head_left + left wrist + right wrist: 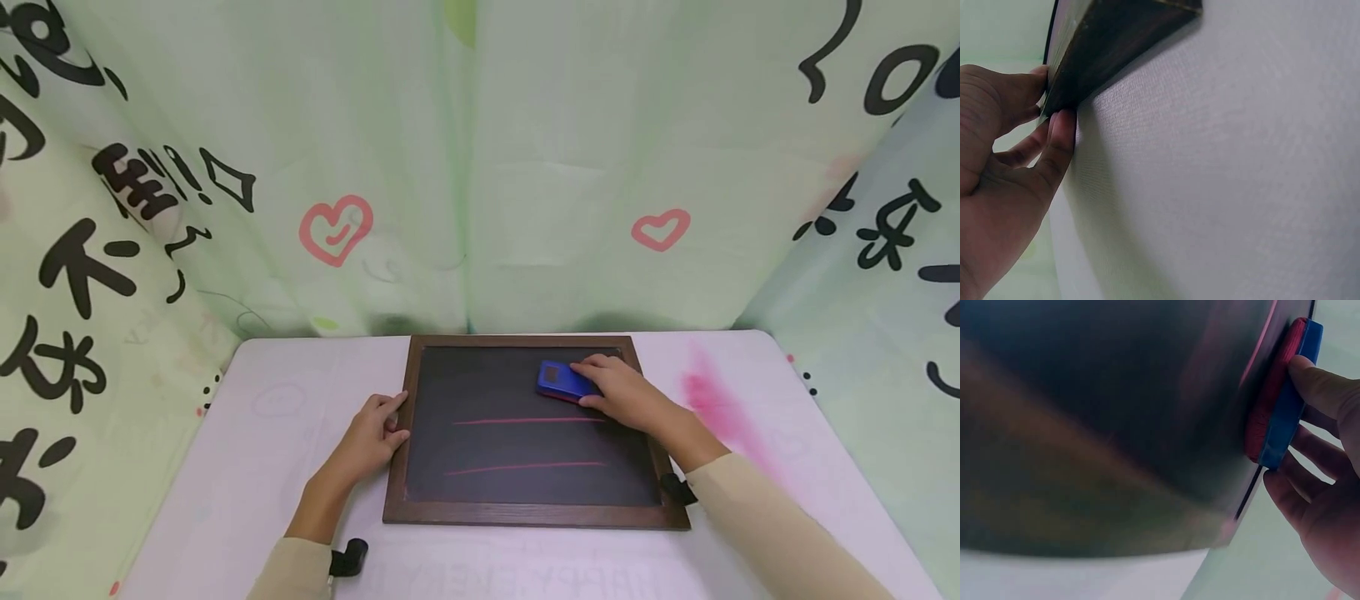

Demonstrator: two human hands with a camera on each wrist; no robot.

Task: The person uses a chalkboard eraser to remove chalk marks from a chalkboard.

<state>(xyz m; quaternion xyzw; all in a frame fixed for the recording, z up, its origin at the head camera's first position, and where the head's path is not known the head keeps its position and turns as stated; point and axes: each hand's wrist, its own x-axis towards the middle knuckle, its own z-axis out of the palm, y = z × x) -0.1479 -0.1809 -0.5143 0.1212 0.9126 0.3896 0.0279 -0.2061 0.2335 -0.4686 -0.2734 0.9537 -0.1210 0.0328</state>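
Observation:
A small blackboard (525, 383) in a brown wooden frame lies on the table, with two pink chalk lines (525, 468) drawn across it. My right hand (626, 392) grips a blue chalkboard eraser (562, 382) near the board's upper right. Seen from the right wrist, the eraser's red felt side (1270, 400) faces the board, with the thumb on its blue body. At the left edge of the wooden frame (401, 454), my left hand (372, 433) holds the board. The left wrist view shows its thumb and fingers (1057, 150) against the frame's side.
The board rests on a pale table (315, 367) with a pink smudge (708, 392) to its right. Light green curtains (540, 167) with black characters and pink hearts surround the table at the back and sides.

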